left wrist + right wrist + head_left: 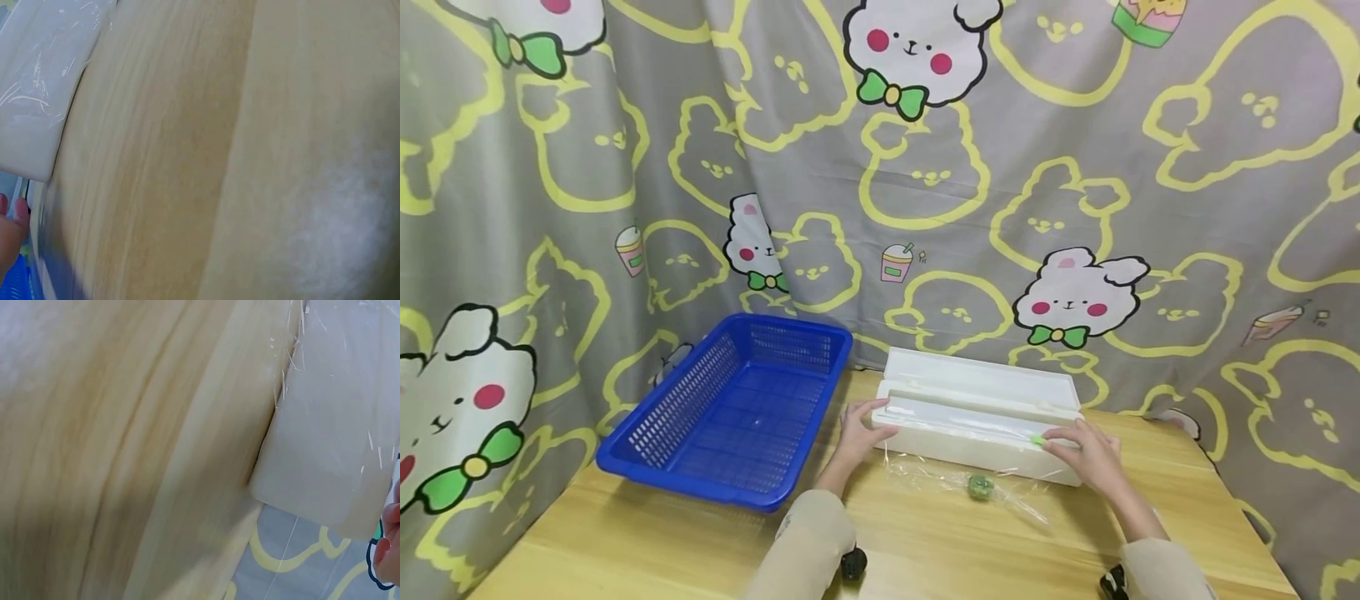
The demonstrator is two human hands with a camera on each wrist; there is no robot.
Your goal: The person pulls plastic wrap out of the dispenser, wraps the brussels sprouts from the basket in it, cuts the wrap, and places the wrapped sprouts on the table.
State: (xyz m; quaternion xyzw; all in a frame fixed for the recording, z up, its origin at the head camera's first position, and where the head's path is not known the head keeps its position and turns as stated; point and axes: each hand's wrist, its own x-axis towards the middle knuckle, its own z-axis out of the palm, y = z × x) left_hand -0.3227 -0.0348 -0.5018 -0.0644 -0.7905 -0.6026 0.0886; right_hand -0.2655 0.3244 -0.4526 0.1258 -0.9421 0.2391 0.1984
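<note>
A long white cling film dispenser box [973, 450] stands on the table with its lid [981, 379] raised behind it. Clear cling film [925, 475] hangs over its front and spreads onto the table. My left hand [856, 437] grips the left end of the box, thumb in front and index finger at the top edge. At the other end my right hand [1093, 458] pinches a small bright green slider [1038, 439] on the front edge. A small round green thing [981, 487] lies on the table just in front, amid the film.
To the left, a blue plastic basket [808, 446] with slotted walls takes up that side of the wooden table [970, 558]. Behind everything hangs a grey curtain [820, 167] with cartoon prints, close to the back of the box.
</note>
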